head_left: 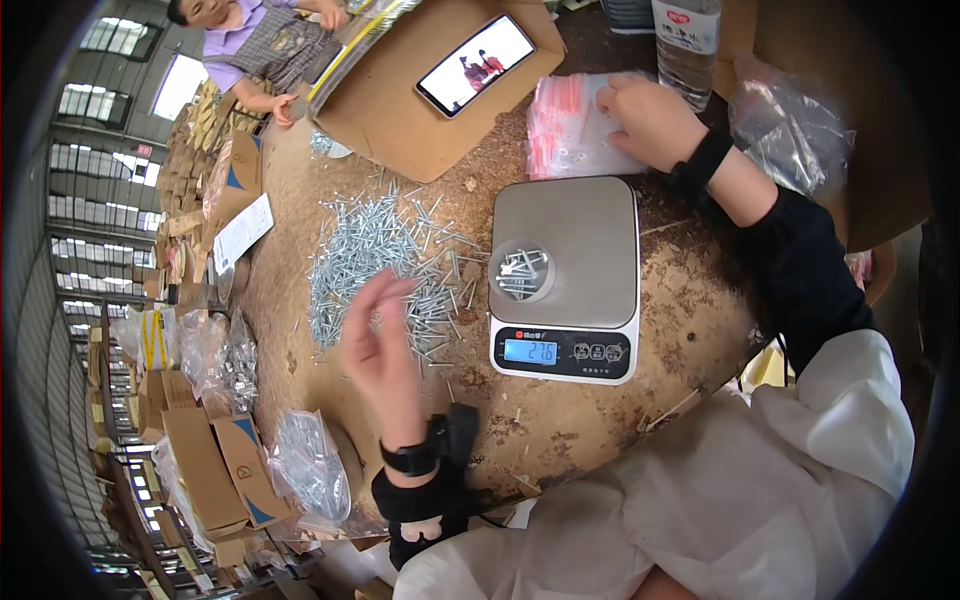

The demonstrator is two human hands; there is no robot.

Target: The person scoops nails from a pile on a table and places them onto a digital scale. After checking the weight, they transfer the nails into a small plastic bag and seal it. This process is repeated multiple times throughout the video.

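My left hand (382,350) hovers over the near edge of a loose pile of silver screws (375,255) on the round brown table (560,420); its fingers are blurred and curled, and I cannot tell whether they hold a screw. A small clear cup (522,272) with several screws stands on a silver kitchen scale (570,275) with a lit blue display. My right hand (650,120) rests with fingers down on a stack of small clear bags with red strips (570,125) behind the scale.
A cardboard box (400,110) carries a phone (475,65) with a lit screen. A water bottle (688,40) stands at the back. Another person (265,45) works at the far left. Bags of screws (305,465) and cartons lie left of the table.
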